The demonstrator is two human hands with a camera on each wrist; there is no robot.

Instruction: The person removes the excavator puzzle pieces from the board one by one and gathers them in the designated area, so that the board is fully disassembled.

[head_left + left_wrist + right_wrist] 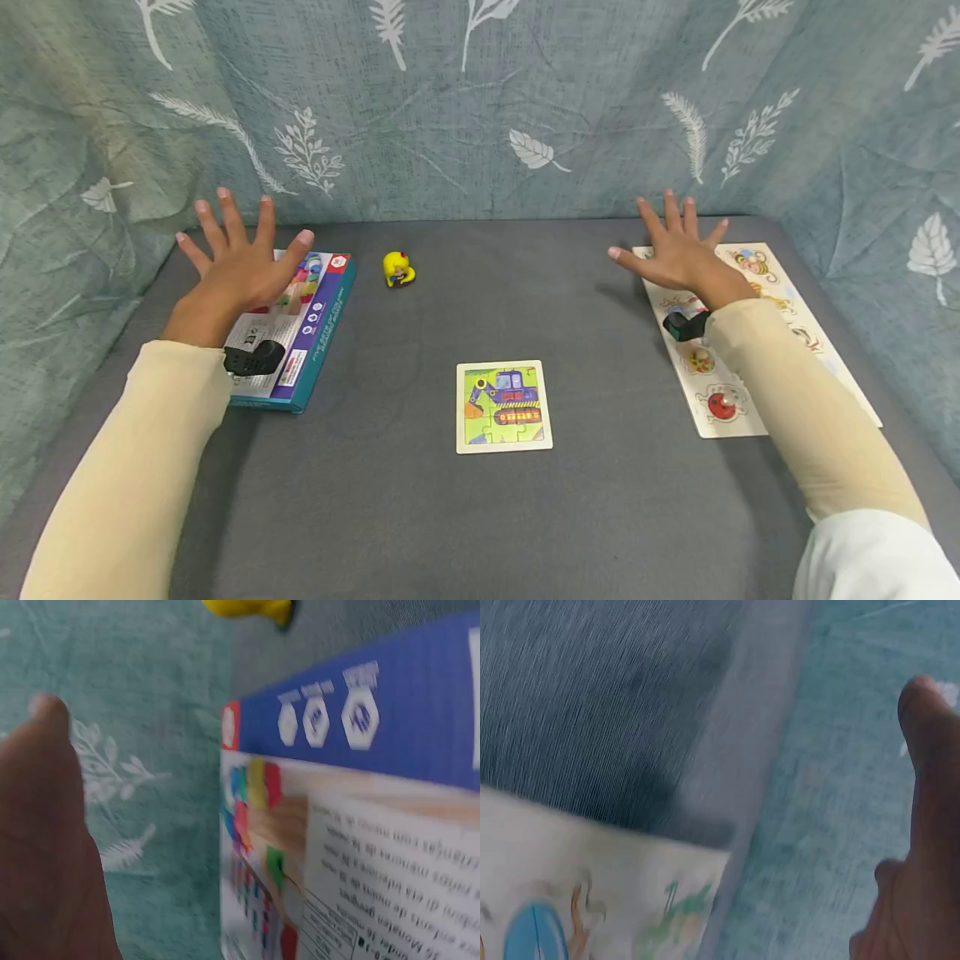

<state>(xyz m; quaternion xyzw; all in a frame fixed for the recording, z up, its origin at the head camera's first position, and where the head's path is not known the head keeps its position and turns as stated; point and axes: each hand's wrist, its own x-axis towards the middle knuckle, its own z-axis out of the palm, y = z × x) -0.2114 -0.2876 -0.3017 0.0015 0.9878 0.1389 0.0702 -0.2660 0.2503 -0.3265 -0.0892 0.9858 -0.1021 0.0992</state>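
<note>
With fingers spread and straight, my left hand [242, 271] is raised over a flat purple and teal box [318, 333] and holds nothing. The left wrist view shows that box [300, 735] close up, with the thumb beside it. On the other side my right hand [681, 257], also spread and holding nothing, hovers above a pale board [738, 417] with animal pictures. A corner of the board [592, 855] appears in the right wrist view. Between the hands lies a small square jigsaw puzzle [504, 407] with a digger picture, its pieces sitting within a pale frame.
A small yellow toy [397, 268] stands to the right of the box, towards the back. Everything lies on a grey cloth-covered table [390, 508]. Behind and at both sides hangs a green-grey curtain [450, 125] with white leaf prints.
</note>
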